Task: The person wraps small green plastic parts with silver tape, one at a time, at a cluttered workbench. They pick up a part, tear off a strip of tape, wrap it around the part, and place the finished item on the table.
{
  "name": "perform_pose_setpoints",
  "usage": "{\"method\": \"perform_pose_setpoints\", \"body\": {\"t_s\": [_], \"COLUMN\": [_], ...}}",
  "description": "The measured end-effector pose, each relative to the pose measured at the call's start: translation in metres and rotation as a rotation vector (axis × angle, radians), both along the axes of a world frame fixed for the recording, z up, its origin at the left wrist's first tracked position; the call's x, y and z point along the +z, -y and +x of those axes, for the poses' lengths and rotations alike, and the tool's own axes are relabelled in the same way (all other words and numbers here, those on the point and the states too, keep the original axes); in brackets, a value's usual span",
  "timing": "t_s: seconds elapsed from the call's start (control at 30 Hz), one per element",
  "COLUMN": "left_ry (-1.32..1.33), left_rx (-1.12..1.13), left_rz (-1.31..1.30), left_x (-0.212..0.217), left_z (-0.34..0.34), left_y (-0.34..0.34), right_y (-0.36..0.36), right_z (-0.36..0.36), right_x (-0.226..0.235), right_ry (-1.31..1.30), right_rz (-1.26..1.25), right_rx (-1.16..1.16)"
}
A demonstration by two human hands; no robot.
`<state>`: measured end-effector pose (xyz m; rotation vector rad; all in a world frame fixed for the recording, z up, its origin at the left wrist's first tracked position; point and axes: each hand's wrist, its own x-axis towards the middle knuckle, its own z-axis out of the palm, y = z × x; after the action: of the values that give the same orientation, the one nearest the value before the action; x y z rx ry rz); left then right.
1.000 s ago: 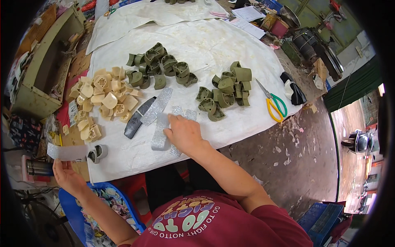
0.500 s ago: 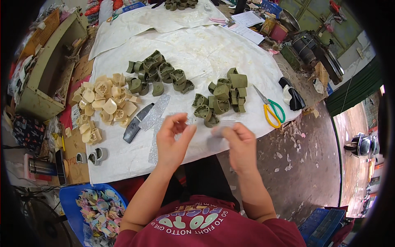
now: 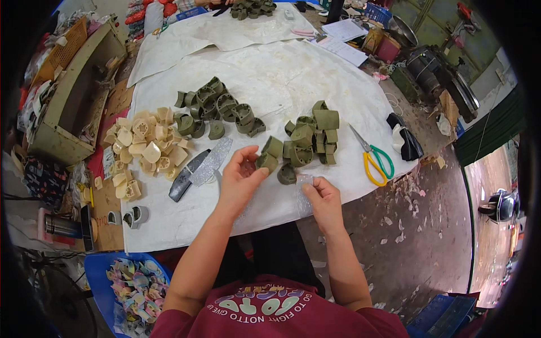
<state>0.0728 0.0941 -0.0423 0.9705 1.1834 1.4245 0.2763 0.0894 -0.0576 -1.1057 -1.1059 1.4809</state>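
My left hand [image 3: 239, 183] is at the near edge of the right-hand pile, thumb and fingers closed about an olive-green curved piece [image 3: 270, 153]. Its far side touches or lies very near the other green pieces [image 3: 302, 137], so I cannot tell whether it is lifted. In my right hand [image 3: 325, 204], a short strip of clear, glittery film [image 3: 304, 197] is pinched between thumb and fingers and hangs down. A single green piece [image 3: 286, 174] lies between the hands. Another glittery strip lies partly hidden beneath my left hand and wrist.
Scissors with yellow and green handles [image 3: 372, 160] lie at the right. More green pieces [image 3: 211, 101] and a cream-coloured heap [image 3: 149, 138] are on the left, beside a dark flat tool [image 3: 189, 177] under silvery film. A blue tub [image 3: 98, 281] of colourful pieces stands below the table's left edge.
My left hand has moved to the green pile and closed on a piece. The right hand has shifted slightly and down, its film strip now steady. The whole view has shifted slightly.
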Motion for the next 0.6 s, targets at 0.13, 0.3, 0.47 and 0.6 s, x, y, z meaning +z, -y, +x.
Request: {"method": "perform_pose_setpoints", "body": {"t_s": [0.13, 0.3, 0.47, 0.6], "left_ry": [0.035, -0.149, 0.185, 0.458], "left_rx": [-0.064, -0.097, -0.159, -0.062], "left_rz": [0.025, 0.095, 0.122, 0.11], "left_x": [0.011, -0.004, -0.002, 0.0], "left_z": [-0.004, 0.002, -0.019, -0.037], "left_y": [0.01, 0.009, 0.012, 0.015], "right_y": [0.014, 0.004, -0.025, -0.022], "right_z": [-0.009, -0.028, -0.024, -0.028], "right_x": [0.008, 0.034, 0.043, 0.039], "right_ry": [0.106, 0.354, 0.227, 0.365], "right_rz": [0.333, 0.63, 0.185, 0.268], "right_rx": [-0.088, 0.118, 0.208, 0.137]}}
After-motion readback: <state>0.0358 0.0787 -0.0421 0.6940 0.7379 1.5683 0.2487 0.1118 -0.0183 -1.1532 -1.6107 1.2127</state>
